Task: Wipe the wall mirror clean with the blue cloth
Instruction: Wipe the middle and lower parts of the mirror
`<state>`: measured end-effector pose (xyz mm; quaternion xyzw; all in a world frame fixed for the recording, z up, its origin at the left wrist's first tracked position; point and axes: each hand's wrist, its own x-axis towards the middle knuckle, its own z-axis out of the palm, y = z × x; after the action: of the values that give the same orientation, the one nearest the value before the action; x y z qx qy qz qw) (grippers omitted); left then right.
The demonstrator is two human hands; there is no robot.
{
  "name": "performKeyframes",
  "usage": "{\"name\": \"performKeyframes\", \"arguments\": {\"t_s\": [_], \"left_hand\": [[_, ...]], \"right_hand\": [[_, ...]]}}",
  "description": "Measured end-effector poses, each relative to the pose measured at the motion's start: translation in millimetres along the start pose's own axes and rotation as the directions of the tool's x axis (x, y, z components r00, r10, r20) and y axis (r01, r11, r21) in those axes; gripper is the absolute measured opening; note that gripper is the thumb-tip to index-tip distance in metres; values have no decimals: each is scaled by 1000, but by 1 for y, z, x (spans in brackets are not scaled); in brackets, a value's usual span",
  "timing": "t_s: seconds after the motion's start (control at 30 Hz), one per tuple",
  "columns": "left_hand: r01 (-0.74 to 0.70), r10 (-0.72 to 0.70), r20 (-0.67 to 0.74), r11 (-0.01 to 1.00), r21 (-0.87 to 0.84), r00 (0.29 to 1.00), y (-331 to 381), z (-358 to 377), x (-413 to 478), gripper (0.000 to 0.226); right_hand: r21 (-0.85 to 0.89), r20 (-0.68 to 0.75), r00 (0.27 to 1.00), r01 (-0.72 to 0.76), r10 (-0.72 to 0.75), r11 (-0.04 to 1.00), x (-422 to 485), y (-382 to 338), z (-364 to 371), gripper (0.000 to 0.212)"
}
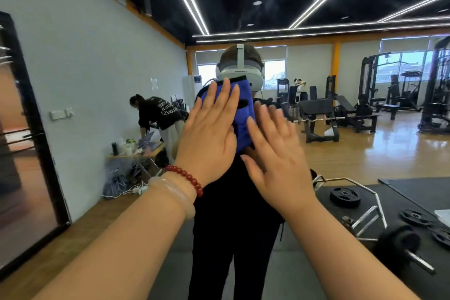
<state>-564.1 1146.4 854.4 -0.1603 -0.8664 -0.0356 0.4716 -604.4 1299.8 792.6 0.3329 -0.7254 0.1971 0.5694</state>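
The wall mirror (341,105) fills almost the whole view and reflects a gym and me in black clothes wearing a headset. A blue cloth (243,114) with black trim lies flat against the glass at chest height. My left hand (209,134) presses on the cloth's left part with straight, spread fingers. My right hand (275,153) lies flat with fingers straight, its fingertips on the cloth's right edge. Both wrists reach up from the bottom of the view.
In the reflection, a person in black (158,117) bends over a cluttered table (136,151) by the left wall. Weight plates (344,197) and bars (365,219) lie on a black mat at the lower right. Gym machines (365,105) stand behind. A dark door frame (31,129) borders the left.
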Motion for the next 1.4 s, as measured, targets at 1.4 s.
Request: {"name": "performKeyframes", "arguments": {"t_s": [1.4], "left_hand": [[372, -351, -281, 928, 23, 893, 40, 53, -2, 72]], "right_hand": [[-354, -230, 944, -306, 235, 884, -5, 33, 0, 61]]}}
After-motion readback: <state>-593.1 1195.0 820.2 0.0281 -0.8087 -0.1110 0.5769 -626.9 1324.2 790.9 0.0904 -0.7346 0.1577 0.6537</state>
